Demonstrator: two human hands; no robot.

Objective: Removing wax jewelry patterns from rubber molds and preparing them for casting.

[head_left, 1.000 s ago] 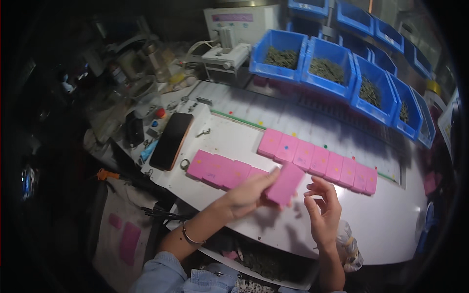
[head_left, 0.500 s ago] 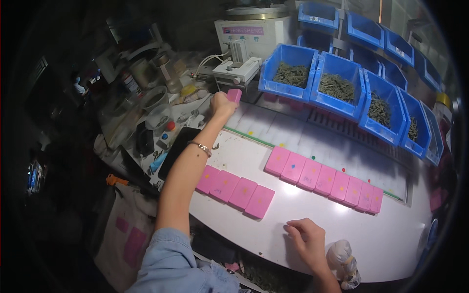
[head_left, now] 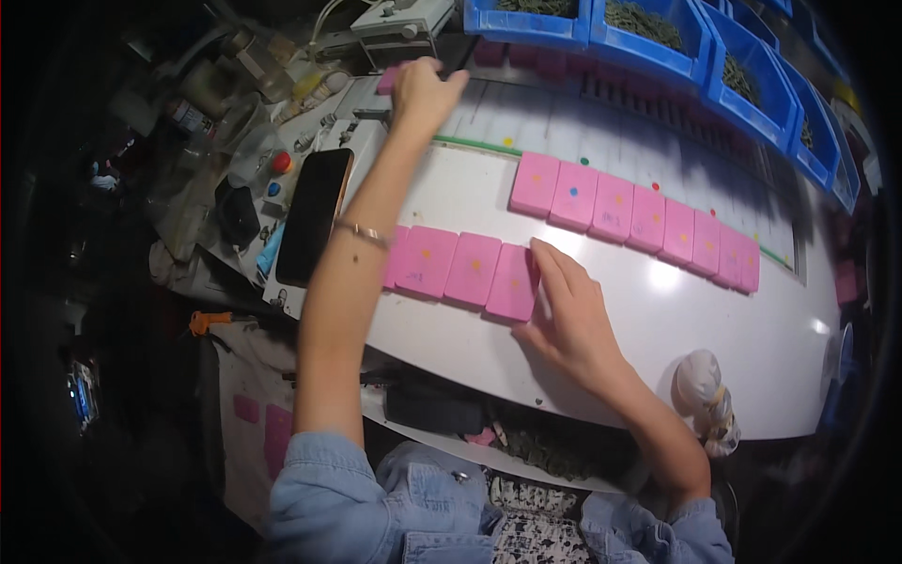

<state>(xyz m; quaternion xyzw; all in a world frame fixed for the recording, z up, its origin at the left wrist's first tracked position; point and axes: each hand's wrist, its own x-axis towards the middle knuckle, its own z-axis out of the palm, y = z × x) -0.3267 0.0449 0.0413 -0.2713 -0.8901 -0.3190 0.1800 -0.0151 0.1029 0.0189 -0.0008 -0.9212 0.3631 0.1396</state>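
Observation:
My left hand point(head_left: 427, 96) reaches to the far left, thumb spread away from the fingers. Beside its fingers lies a pink block point(head_left: 386, 81), partly covered by the hand and apparently not gripped. My right hand point(head_left: 575, 315) is at the right end of the near row of flat pink rectangular blocks. Its fingers are apart, and the fingertips touch the edge of the end block point(head_left: 511, 282). Another near-row block point(head_left: 473, 268) lies beside it, and my left forearm hides the row's left end. A longer row of pink blocks point(head_left: 614, 205) stretches across the white table point(head_left: 451, 193).
Blue bins point(head_left: 648, 56) with dark green pieces hang over the far side. A black phone point(head_left: 316, 216) lies left of my forearm, near jars and clutter. A tied whitish bundle point(head_left: 700, 381) sits at the right. A green strip point(head_left: 479, 144) edges the pale panel.
My left hand has let go of the pink block at the far left. My right hand has moved forward to the near row's end. The view has tilted down.

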